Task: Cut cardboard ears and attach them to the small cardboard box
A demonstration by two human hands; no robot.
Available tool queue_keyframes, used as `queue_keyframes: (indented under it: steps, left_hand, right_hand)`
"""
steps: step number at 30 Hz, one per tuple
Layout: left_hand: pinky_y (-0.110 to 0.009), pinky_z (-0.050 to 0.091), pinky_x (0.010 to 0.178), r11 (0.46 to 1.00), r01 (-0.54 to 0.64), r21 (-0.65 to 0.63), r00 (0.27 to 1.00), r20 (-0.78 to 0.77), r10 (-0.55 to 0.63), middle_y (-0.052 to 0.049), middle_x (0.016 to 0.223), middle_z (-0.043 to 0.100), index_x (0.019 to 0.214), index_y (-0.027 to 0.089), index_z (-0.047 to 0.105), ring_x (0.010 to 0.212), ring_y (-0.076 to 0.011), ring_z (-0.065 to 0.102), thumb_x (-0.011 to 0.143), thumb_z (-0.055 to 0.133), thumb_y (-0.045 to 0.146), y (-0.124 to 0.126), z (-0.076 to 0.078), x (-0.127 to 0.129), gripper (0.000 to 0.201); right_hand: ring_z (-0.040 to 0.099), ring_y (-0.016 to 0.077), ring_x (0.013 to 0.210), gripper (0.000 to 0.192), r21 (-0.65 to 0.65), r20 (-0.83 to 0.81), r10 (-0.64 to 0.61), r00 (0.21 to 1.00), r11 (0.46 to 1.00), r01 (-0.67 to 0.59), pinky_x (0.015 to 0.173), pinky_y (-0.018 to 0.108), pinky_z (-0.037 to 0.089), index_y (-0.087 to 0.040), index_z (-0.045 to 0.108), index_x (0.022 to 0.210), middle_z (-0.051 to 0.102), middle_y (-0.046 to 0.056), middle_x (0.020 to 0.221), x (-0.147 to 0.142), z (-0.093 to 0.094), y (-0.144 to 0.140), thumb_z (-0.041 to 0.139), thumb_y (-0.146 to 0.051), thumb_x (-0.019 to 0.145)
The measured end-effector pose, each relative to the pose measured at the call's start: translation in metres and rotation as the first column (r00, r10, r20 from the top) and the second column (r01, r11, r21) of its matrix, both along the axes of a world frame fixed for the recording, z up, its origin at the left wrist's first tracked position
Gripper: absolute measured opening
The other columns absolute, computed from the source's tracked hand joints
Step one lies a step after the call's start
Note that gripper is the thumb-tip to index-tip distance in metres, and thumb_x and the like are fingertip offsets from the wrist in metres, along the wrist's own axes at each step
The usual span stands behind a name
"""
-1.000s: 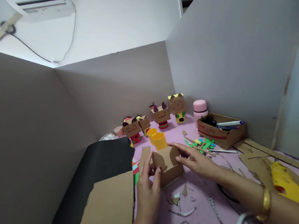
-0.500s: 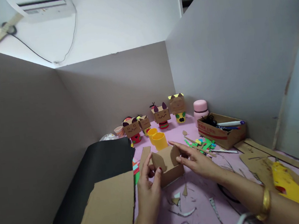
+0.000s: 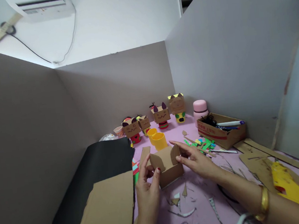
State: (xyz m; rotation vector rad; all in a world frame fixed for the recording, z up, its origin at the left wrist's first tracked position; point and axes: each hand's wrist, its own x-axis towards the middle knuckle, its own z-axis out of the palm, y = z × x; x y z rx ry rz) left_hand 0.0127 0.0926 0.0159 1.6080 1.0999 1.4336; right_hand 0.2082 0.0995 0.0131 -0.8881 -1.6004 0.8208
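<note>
A small open cardboard box (image 3: 168, 167) with two rounded flaps stands on the pink table (image 3: 201, 199). My left hand (image 3: 148, 190) pinches its left flap between thumb and fingers. My right hand (image 3: 197, 160) holds the right flap and side, fingers stretched out. Two yellow cups (image 3: 157, 139) stand just behind the box.
Several cardboard box-head figures (image 3: 161, 115) line the back wall, beside a pink jar (image 3: 200, 110). A cardboard tray of pens (image 3: 222, 129) sits at right. Black sheet (image 3: 97, 174) and cardboard sheet (image 3: 106, 212) lie left. A yellow glue gun (image 3: 291, 186), scissors (image 3: 238, 222) and paper scraps lie near.
My left hand has slid slightly toward me along the box's left flap. The box and my right hand have hardly moved.
</note>
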Motion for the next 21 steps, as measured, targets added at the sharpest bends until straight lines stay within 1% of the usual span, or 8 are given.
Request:
queue_keyframes:
  steps: [6, 9, 16, 21]
  left_hand:
    - [-0.029, 0.041, 0.074, 0.999, -0.048, 0.016, 0.999, -0.001, 0.048, 0.001, 0.079, 0.057, 0.125, 0.022, 0.053, 0.077, -0.0165, 0.051, 0.081, 0.059, 0.034, -0.0015, 0.0004, 0.0017, 0.046]
    - [-0.029, 0.042, 0.074, 0.999, -0.036, 0.014, 0.999, 0.005, 0.036, 0.001, 0.079, 0.059, 0.126, 0.024, 0.053, 0.078, -0.0168, 0.053, 0.081, 0.059, 0.033, -0.0004, -0.0007, 0.0017, 0.046]
    - [-0.029, 0.04, 0.073, 0.998, -0.048, 0.033, 0.999, -0.01, 0.048, 0.004, 0.072, 0.053, 0.126, 0.023, 0.052, 0.072, -0.0156, 0.05, 0.082, 0.058, 0.031, 0.0011, -0.0012, 0.0011, 0.046]
    - [-0.027, 0.04, 0.07, 0.999, -0.034, 0.009, 0.999, 0.027, 0.034, 0.004, 0.073, 0.053, 0.126, 0.022, 0.051, 0.072, -0.015, 0.05, 0.081, 0.06, 0.031, -0.0002, -0.0002, 0.0008, 0.047]
  right_hand:
    - [0.057, 0.0254, 0.109, 0.052, -0.006, -0.024, 0.032, 0.999, 0.999, -0.032, 0.097, 0.042, 0.043, -0.018, 0.048, 0.135, 0.058, 0.012, 0.127, 0.0016, 0.0021, 0.0004, 0.056, -0.027, 0.084]
    - [0.056, 0.0251, 0.108, 0.051, -0.01, -0.033, 0.037, 0.999, 0.999, -0.037, 0.097, 0.042, 0.043, -0.019, 0.05, 0.133, 0.061, 0.01, 0.12, 0.0022, 0.0017, 0.001, 0.057, -0.028, 0.084]
    - [0.057, 0.0217, 0.087, 0.05, -0.012, -0.035, 0.018, 0.999, 1.0, -0.019, 0.093, 0.042, 0.045, -0.02, 0.052, 0.133, 0.063, 0.008, 0.107, 0.002, -0.0013, 0.0032, 0.058, -0.028, 0.084]
    - [0.057, 0.021, 0.085, 0.049, -0.02, -0.049, 0.007, 0.999, 1.0, -0.008, 0.094, 0.041, 0.044, -0.021, 0.053, 0.132, 0.062, 0.007, 0.11, 0.001, -0.0015, 0.0035, 0.06, -0.029, 0.084]
